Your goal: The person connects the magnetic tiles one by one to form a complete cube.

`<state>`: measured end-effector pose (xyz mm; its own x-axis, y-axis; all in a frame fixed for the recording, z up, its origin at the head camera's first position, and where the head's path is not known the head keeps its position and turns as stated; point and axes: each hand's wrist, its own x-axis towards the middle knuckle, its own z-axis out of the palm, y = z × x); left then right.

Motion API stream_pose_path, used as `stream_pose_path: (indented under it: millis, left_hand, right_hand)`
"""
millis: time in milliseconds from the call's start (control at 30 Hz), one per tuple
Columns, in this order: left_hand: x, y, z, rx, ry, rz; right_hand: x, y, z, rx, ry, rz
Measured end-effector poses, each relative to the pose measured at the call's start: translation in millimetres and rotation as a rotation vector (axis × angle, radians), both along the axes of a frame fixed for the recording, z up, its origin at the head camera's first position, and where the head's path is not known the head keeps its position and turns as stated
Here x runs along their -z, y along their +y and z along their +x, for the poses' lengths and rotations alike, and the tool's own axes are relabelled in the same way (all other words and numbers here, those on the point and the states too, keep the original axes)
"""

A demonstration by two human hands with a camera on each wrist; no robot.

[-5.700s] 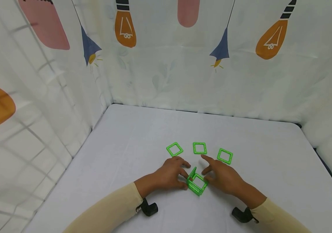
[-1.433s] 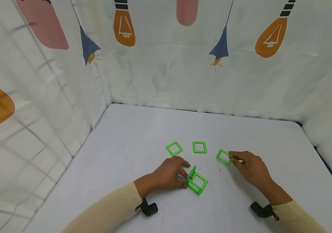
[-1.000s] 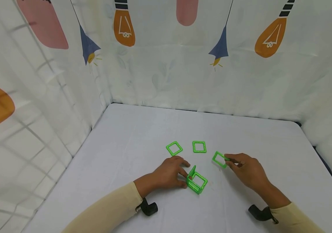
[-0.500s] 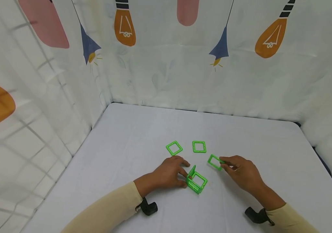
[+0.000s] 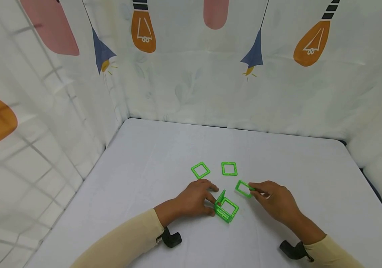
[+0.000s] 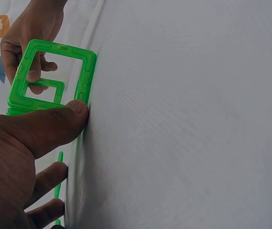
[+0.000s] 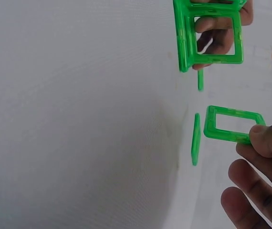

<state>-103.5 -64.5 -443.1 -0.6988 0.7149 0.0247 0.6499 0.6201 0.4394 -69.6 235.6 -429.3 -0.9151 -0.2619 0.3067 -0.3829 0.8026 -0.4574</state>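
Bright, even, soft light; faint shadows; wide-angle bending at edges.

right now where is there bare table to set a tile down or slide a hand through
Bare table runs wide behind the two flat tiles up to the curtain, and along both side edges. It is crowded near the front: the left hand steadies the joined tiles, and the right hand pinches a tile close beside them.

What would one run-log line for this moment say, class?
left hand: holds joined green frames | right hand: pinches loose green frame, lifted | two spare frames flat on table
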Motion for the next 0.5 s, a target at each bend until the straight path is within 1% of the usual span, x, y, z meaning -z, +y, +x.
stream_pose_path:
  millis: [267,500]
  left_hand:
    - [1.6,0.3,1.1,-0.007,-0.003,-0.002]
    - [1.1,0.4,0.7,-0.005,-0.002,-0.001]
  right_hand:
    - [-2.2,-5.6,2.5,-0.013,0.006,0.006]
    - [-0.2,-8.3,3.5,-0.025,0.019,0.0]
